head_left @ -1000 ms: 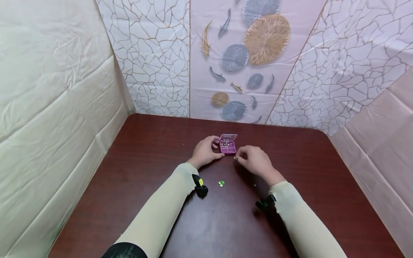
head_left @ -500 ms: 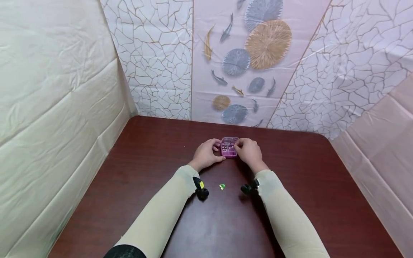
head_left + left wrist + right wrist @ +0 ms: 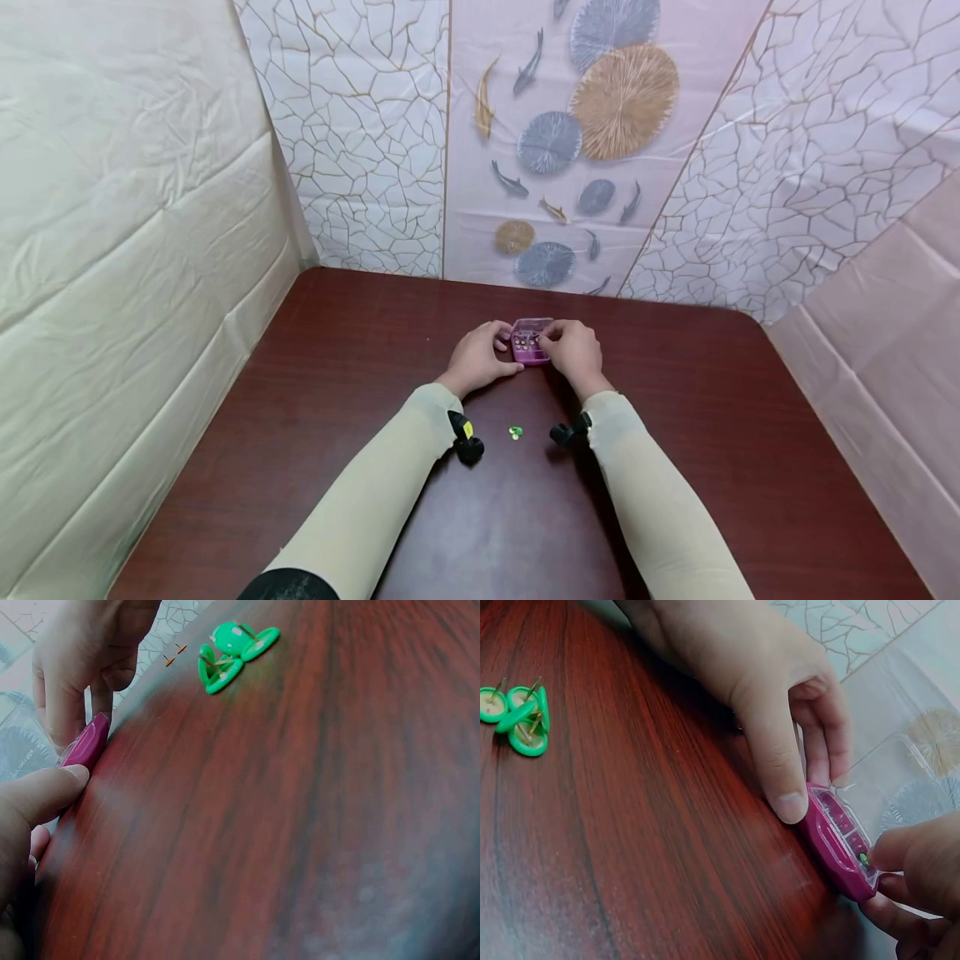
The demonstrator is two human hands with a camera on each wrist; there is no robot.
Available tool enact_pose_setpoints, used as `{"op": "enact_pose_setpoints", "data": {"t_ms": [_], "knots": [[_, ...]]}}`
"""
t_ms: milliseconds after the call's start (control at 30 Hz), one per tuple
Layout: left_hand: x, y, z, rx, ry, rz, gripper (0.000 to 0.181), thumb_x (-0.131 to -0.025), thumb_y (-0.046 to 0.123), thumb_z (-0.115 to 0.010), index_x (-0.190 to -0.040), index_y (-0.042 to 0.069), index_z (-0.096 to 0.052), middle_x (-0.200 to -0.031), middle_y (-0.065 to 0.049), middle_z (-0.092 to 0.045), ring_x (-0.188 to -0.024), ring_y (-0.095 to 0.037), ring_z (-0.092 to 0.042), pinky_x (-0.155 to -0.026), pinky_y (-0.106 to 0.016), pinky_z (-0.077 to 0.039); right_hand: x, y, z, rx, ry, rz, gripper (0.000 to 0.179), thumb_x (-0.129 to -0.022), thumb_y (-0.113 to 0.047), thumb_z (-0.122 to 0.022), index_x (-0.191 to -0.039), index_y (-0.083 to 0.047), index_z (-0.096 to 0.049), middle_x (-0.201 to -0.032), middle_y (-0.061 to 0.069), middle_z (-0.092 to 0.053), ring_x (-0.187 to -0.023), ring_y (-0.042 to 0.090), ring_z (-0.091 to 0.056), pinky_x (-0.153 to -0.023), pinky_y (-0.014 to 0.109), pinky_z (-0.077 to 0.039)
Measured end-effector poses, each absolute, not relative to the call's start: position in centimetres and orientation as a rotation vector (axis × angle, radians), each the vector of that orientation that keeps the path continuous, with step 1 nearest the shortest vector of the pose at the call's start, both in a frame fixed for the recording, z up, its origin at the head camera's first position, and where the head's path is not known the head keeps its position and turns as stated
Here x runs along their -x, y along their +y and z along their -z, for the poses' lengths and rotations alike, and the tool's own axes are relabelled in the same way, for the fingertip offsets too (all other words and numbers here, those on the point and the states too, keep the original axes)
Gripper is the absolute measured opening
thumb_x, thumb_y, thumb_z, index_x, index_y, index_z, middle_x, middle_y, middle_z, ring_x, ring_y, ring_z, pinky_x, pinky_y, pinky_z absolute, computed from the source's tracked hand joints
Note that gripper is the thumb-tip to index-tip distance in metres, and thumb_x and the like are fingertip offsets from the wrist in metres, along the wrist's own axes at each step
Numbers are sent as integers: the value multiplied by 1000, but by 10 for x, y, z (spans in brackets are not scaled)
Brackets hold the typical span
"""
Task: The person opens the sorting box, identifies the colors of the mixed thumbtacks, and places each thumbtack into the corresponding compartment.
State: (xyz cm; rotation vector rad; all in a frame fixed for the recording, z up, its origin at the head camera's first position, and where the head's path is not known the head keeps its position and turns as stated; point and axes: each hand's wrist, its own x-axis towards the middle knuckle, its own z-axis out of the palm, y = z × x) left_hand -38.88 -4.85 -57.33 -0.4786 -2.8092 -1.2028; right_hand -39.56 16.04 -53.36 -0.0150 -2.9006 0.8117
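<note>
A small magenta compartment box with a raised clear lid sits toward the back of the table, several small pieces inside. My left hand grips its left side, the thumb along the front wall. From the right, my right hand reaches over the rim with its fingertips down inside a compartment. In the right wrist view a green thumbtack shows right at those fingertips, mostly covered by them. Several green thumbtacks lie in a cluster on the table, nearer than the box, some with points up.
Two tiny brass-coloured pins show near the green thumbtacks in the left wrist view. The dark red wooden table ends at a patterned wall cloth behind, with pale cloth along the left side.
My right hand has moved left from beside the box, bringing its fingertips into a compartment. My left hand has kept its grip on the box, and the green thumbtacks have stayed put.
</note>
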Motion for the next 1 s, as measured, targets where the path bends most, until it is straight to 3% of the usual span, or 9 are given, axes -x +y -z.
{"op": "enact_pose_setpoints", "data": {"t_ms": [667, 1000], "knots": [[388, -48, 577, 498, -2783, 1228, 72, -85, 43, -97, -143, 18, -63, -131, 4, -69, -108, -7, -69, -97, -33, -57, 394, 160, 538, 116, -2866, -883, 13, -97, -32, -79, -96, -21, -86, -102, 4, -81, -88, 34, -72, -78, 51, -58], [389, -50, 571, 487, -2801, 1234, 73, -86, 42, -97, -145, 17, -62, -133, 3, -68, -109, -8, -69, -100, -32, -56, 375, 174, 532, -131, -2819, -953, 19, -106, -27, -76, -114, -12, -85, -116, 11, -81, -108, 35, -73, -96, 55, -57]]}}
